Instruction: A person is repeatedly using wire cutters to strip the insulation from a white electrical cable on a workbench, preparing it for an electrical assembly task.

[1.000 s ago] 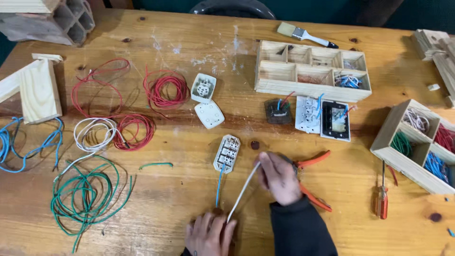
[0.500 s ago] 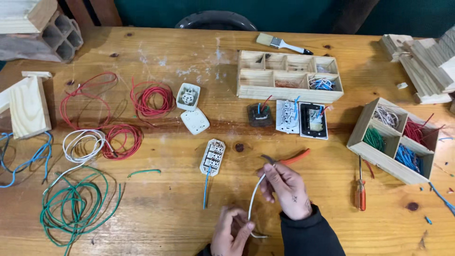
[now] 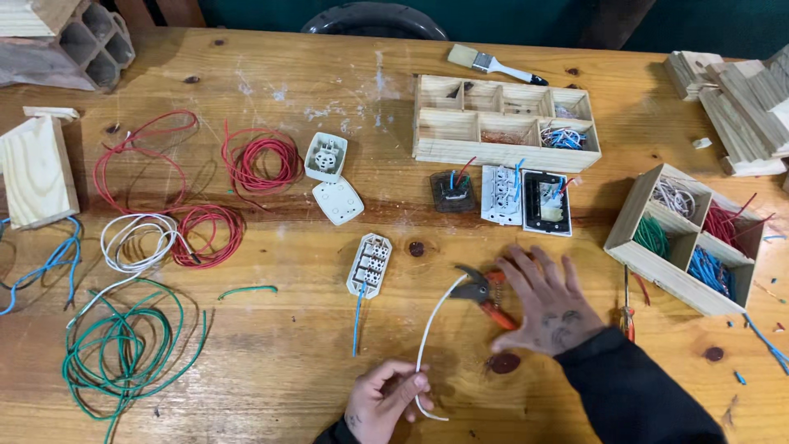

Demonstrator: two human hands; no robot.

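My left hand (image 3: 382, 401) sits near the table's front edge, its fingers pinched on the lower end of a short white wire (image 3: 427, 329). The wire curves up to the dark jaws of orange-handled pliers (image 3: 477, 289) lying on the table. My right hand (image 3: 552, 308) lies flat over the pliers' handles with its fingers spread, gripping nothing. To the left of the pliers lies a white switch module (image 3: 369, 265) with a blue wire (image 3: 358, 312) trailing from it.
Red (image 3: 261, 160), white (image 3: 136, 240) and green (image 3: 123, 345) wire coils lie at the left. A wooden compartment box (image 3: 501, 123) stands at the back, with socket parts (image 3: 509, 196) in front of it. At the right are a tilted wire box (image 3: 686, 238) and a screwdriver (image 3: 627, 312).
My right hand has let go of the wire's upper end and moved right, flattening over the pliers. My left hand still holds the wire's lower end.
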